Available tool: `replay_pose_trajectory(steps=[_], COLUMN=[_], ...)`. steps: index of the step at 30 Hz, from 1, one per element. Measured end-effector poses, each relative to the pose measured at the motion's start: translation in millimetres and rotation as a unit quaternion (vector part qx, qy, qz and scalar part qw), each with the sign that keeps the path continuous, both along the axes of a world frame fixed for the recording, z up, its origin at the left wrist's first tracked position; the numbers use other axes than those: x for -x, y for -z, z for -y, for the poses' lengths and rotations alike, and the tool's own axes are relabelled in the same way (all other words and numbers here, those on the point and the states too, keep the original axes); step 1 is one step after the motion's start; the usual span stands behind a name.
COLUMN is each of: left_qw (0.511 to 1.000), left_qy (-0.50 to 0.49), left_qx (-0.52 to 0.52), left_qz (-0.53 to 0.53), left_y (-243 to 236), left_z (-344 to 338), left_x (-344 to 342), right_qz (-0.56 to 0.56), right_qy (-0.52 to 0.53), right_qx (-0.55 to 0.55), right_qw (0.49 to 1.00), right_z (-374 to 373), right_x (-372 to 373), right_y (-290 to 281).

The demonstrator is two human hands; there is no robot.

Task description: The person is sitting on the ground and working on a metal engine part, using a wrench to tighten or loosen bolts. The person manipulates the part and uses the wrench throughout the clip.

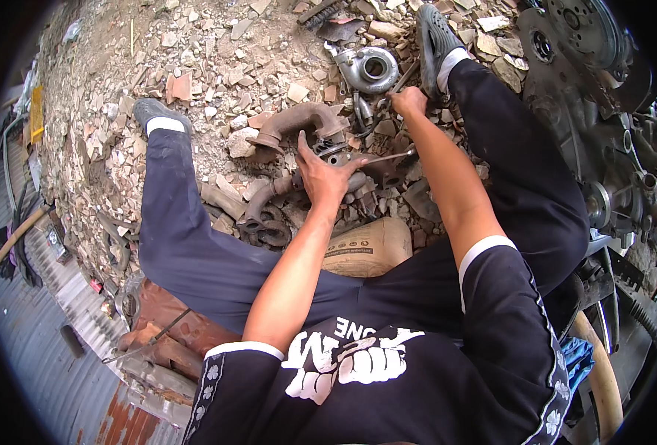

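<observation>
My left hand (325,179) reaches down onto a heap of metal engine parts, thumb and index finger spread wide. It rests against them beside a rusty curved exhaust pipe (295,124). A flat rusty metal piece (385,167) lies by its thumb. My right hand (408,101) is farther forward, near my right shoe, its fingers closed round a slim dark rod-like piece (410,73); its exact kind is unclear. Just beyond, to the left of that hand, a silver snail-shaped turbocharger housing (360,70) lies with its round opening facing up.
Broken tile and stones (217,67) cover the ground. A brown paper sack (373,248) lies between my legs. Large engine parts (603,96) crowd the right side. Corrugated metal sheeting (39,319) and a rusty cylinder (173,322) are at the left.
</observation>
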State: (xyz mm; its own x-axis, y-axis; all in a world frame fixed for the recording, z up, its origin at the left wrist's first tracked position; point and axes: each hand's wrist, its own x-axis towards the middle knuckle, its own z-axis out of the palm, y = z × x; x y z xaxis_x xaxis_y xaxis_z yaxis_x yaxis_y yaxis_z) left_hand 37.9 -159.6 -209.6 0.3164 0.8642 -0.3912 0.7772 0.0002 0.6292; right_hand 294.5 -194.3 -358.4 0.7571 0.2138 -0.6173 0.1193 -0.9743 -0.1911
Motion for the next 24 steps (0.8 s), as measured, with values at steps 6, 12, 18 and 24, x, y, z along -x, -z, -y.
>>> replay_pose_trajectory(steps=[6, 12, 18, 24], left_qw=[1.000, 1.000, 0.998, 0.997], left_qy=[0.005, -0.001, -0.028, -0.023], left_qx=[0.002, 0.007, 0.051, 0.066], left_qz=[-0.001, -0.002, -0.012, -0.014], left_y=[-3.0, 1.4, -9.4, -9.4], left_z=[-0.6, -1.4, -2.8, 1.2], left_x=[-1.0, 2.0, 1.8, -1.5], right_qz=[-0.018, 0.017, 0.077, 0.170], right_qy=[0.102, 0.007, -0.093, -0.191], right_qx=[-0.013, -0.050, -0.206, -0.189], right_qw=[0.995, 0.999, 0.971, 0.948], right_z=[6.2, 25.2, 59.7, 136.7], right_x=[-0.4, 8.2, 63.2, 152.3], right_y=[-18.9, -85.4, -229.0, -223.0])
